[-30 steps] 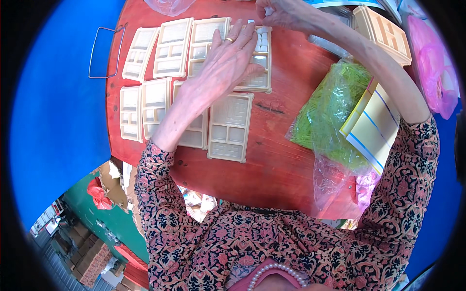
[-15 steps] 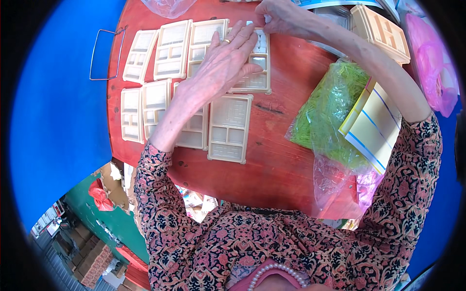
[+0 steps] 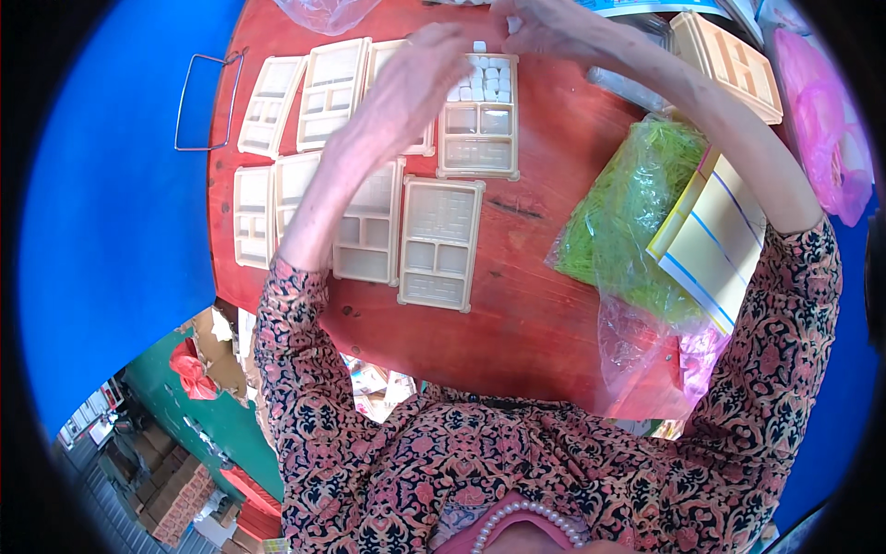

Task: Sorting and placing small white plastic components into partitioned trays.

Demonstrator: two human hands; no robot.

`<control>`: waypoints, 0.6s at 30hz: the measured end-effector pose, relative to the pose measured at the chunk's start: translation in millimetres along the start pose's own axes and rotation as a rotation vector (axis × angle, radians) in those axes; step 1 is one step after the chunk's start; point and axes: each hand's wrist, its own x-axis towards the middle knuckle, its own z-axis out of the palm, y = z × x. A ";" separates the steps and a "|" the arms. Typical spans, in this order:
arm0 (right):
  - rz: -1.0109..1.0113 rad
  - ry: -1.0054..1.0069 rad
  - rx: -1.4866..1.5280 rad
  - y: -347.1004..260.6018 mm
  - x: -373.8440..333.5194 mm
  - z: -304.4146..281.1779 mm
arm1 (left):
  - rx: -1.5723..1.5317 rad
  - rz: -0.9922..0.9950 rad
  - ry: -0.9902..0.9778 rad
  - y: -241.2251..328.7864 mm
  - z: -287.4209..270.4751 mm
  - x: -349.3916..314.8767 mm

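White cubes [image 3: 491, 78] fill the top section of a cream compartment tray [image 3: 478, 159]. One loose white cube [image 3: 479, 46] sits at that tray's far edge. My left hand [image 3: 429, 69] hovers over the filled tray's left side and its neighbour, blurred, so its fingers cannot be read. Beyond the tray's far right corner is my right hand [image 3: 549, 30], its fingers curled around what looks like a small white cube. More cream trays [image 3: 334, 69] lie in two rows to the left, their sections bare where they show. Nearest me lies one tray [image 3: 441, 242] with bare sections.
On the right, a clear bag of green shreds [image 3: 632, 203] lies beside a yellow-edged board [image 3: 715, 242]. Stacked cream trays [image 3: 729, 69] stand at the far right, near a pink plastic bag [image 3: 812, 120]. A wire handle [image 3: 177, 106] juts past the red table's left edge.
My left hand has lifted and drawn back to the left, uncovering the white cubes in the tray. The right hand has shifted slightly away to the right.
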 end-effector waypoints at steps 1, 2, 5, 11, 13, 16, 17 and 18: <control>0.028 -0.003 -0.009 -1.3 2.6 -7.1 | -0.042 -0.032 0.081 -6.0 -1.6 5.2; 0.057 -0.006 -0.018 -3.5 4.6 -13.0 | -0.039 -0.032 0.083 -10.6 -1.7 10.5; 0.060 0.011 0.007 -20.6 0.8 -19.0 | -0.050 0.062 0.263 -17.5 -5.7 22.4; 0.023 0.014 -0.018 -28.6 -4.5 -7.8 | -0.128 -0.027 0.054 -25.4 12.1 37.7; 0.051 0.010 -0.022 -31.4 -6.4 -6.0 | 0.010 0.329 0.240 -31.6 11.5 37.3; -0.011 0.052 0.036 -31.0 -8.8 -8.1 | 0.104 0.005 0.037 -39.1 15.7 43.6; 0.018 0.026 0.035 -30.0 -6.8 -8.7 | 0.105 0.005 0.037 -40.2 16.3 46.0; 0.047 0.001 0.033 -29.5 -5.2 -8.9 | 0.010 0.047 0.052 -41.4 16.5 48.5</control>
